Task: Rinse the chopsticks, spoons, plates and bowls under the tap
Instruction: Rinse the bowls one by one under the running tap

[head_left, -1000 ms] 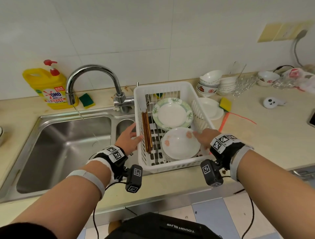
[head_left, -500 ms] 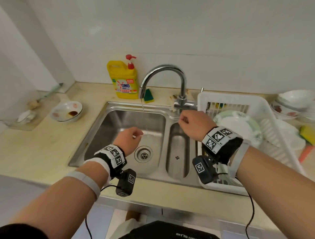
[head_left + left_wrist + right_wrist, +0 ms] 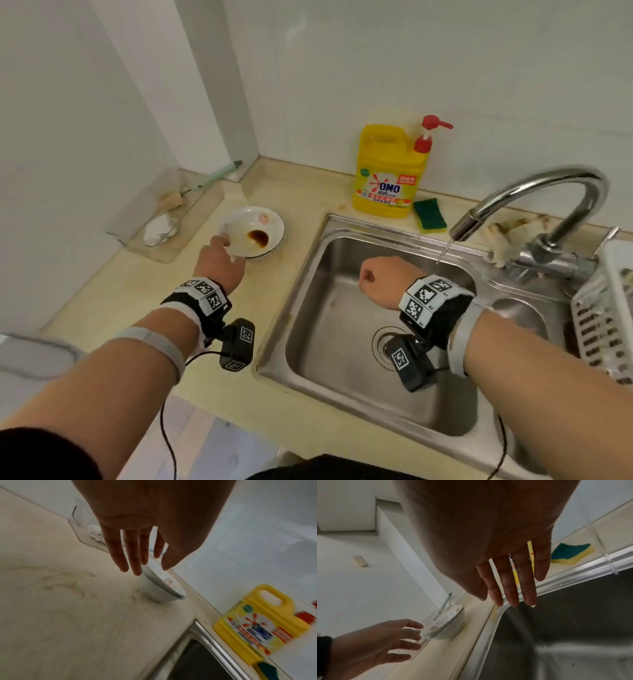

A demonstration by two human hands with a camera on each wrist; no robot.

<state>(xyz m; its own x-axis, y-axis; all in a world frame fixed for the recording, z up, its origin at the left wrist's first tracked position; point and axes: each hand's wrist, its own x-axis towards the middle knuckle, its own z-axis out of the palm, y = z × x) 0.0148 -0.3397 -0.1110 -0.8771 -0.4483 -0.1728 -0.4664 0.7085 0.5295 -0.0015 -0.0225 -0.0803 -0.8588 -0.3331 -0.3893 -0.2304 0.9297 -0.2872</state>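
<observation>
**Left hand at dirty bowl, right hand over sink**

Head view: bowl [image 3: 255, 230] with brown sauce sits on the surface [image 3: 144, 294], left of the sink [image 3: 346, 346]. Left hand [image 3: 219, 262] reaches to the bowl's near rim. Right hand [image 3: 383, 279] hangs above the sink basin; a thin stream falls from the tap [image 3: 534, 202]. Yellow detergent bottle [image 3: 388, 174] and sponge [image 3: 429, 214] stand behind the sink.

Left wrist view: left fingers [image 3: 132, 555] straight, slightly spread, tips at the bowl [image 3: 159, 586] rim, holding nothing.

Right wrist view: right fingers [image 3: 511, 582] straight, narrowly spread, empty, over the sink's left corner. Left hand [image 3: 385, 642] wide beside the bowl [image 3: 448, 624].
</observation>
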